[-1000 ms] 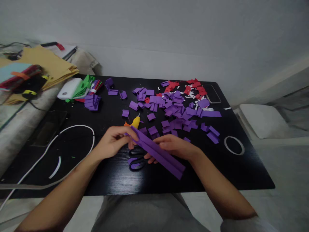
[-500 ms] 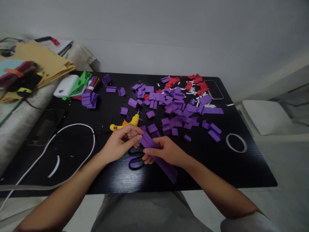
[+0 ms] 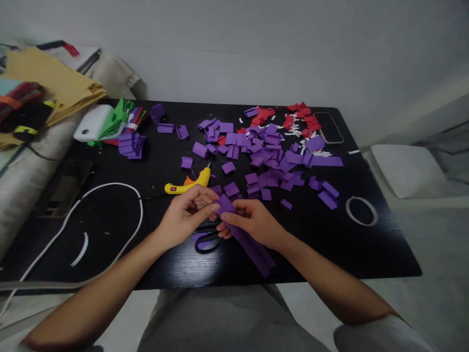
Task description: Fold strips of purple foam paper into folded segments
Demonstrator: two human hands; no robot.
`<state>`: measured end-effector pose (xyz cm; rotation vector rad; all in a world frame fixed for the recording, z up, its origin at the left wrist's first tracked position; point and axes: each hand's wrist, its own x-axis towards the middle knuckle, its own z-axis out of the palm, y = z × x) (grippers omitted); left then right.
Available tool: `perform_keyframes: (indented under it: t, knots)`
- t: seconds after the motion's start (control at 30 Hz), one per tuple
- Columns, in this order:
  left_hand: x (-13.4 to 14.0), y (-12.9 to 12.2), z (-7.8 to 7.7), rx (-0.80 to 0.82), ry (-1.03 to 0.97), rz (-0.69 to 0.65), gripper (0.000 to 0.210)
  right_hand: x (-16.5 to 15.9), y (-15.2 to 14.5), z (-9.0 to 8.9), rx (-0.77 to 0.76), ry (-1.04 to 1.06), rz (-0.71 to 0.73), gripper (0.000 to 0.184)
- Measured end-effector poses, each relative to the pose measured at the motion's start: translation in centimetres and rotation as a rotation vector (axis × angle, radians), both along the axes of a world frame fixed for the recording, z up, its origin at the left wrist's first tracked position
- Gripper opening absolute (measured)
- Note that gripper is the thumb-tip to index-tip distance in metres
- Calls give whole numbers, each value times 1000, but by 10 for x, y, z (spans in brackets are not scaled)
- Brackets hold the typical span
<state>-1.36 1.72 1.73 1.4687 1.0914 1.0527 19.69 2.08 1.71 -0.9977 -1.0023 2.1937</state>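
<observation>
A long purple paper strip (image 3: 252, 249), creased along its length, slants between my hands over the front of the table. My left hand (image 3: 190, 208) pinches its upper end between thumb and fingertips. Close beside it, my right hand (image 3: 252, 220) grips the strip with the thumb on top and the fingers beneath. Below my hands lie black-handled scissors (image 3: 207, 243), their blades hidden, with a purple scrap under the handles. A yellow glue gun (image 3: 190, 183) rests just beyond my left hand. Folded purple paper pieces (image 3: 269, 156) are heaped past my hands.
Red paper pieces (image 3: 304, 113) and white slivers lie at the back right, near a phone case outline (image 3: 330, 128). A tape ring (image 3: 361, 211) sits on the right. A white cable (image 3: 142, 210) loops on the left. Paper bundles (image 3: 132, 146) and brown sheets (image 3: 51, 78) stand back left.
My right hand has slid slightly up the strip toward my left hand. The view has shifted a little; both hands keep hold of the strip.
</observation>
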Motion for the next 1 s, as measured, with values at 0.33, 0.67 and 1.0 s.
perform_keyframes:
  t: [0.33,0.67,1.0]
  knots:
    - [1,-6,2,185,125,12,10,-1,0,-4,185,-50,-115,28]
    - [9,-8,5,-10,32,31,16,1,1,1,137,-26,-167,29]
    - [8,-12,0,34,71,26,19,-2,-1,0,143,-45,-187,28]
